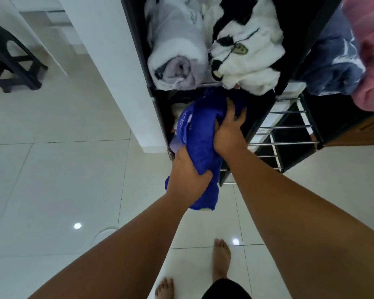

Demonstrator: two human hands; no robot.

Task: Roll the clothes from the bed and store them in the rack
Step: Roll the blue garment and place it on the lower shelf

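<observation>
A rolled blue fleece garment (200, 134) sits half inside a lower compartment of the black rack (288, 74). My left hand (187, 176) grips its near end, which sticks out of the rack. My right hand (229, 130) presses on its upper side, fingers reaching into the compartment. In the compartment above lie a rolled lilac-and-white garment (175, 55) and a bunched white-and-black fleece garment (246, 52).
A blue garment (330, 67) and a pink one (369, 50) fill the upper right compartment. Metal shelf bars (287, 134) show at the lower right. A white wall (108, 61) borders the rack's left side. A dark stool (11, 59) stands far left on the white tiled floor (63, 180).
</observation>
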